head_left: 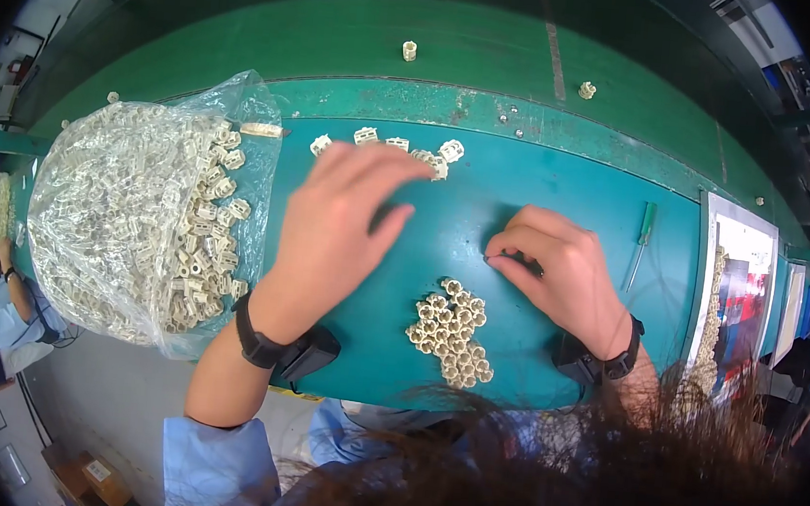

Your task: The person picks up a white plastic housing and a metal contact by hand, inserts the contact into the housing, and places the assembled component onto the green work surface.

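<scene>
My left hand [338,223] reaches over a loose row of cream plastic cylindrical parts, its thumb apart from its stretched fingers. The fingertips are at one cream part [439,167]; whether they touch it I cannot tell. Beside it lies another such part [452,149], and others sit partly behind my fingers. To the right, my right hand [558,262] is closed in a pinch just above the green mat. Something small and dark shows at its fingertips, too little of it to name. Between my forearms stands a tight cluster of cream ring-shaped parts [451,334], hollow ends up.
A clear plastic bag [109,218] heaped with cream parts fills the left side, its mouth toward me. A green-handled screwdriver [646,226] lies at the right, before a framed sheet [740,282]. Small metal balls [513,116] and stray parts [409,51] lie farther back.
</scene>
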`<control>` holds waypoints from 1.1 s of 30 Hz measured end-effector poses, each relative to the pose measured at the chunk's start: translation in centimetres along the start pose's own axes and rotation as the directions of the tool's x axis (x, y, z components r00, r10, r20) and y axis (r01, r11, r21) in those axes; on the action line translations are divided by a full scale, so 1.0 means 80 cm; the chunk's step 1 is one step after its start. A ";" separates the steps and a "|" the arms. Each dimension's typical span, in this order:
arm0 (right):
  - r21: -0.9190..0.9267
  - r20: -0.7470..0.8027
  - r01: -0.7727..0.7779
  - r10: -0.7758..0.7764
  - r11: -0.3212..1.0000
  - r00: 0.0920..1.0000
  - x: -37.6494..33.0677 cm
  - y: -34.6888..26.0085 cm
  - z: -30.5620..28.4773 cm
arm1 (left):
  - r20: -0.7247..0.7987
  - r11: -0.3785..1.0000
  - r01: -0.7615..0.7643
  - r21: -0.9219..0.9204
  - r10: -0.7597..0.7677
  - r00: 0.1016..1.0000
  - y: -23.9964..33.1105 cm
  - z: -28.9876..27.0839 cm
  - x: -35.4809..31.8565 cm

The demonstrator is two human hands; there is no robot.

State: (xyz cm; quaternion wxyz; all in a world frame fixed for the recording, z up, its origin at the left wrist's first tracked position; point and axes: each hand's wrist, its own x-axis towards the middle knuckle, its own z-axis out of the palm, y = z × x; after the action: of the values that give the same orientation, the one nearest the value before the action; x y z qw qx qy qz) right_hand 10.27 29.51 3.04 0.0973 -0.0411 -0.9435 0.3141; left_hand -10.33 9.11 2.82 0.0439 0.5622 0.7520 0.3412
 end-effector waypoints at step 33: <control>0.035 0.023 -0.068 0.067 0.997 0.998 -0.021 -0.010 0.009 | 0.127 0.942 -0.086 -0.325 0.133 0.983 0.002 0.043 -0.001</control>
State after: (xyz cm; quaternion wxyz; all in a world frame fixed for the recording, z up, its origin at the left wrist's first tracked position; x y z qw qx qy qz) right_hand 11.75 28.25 2.72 0.0773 -0.0677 -0.9367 0.3346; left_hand -8.62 10.65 0.25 0.1700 0.6125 0.6494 0.4174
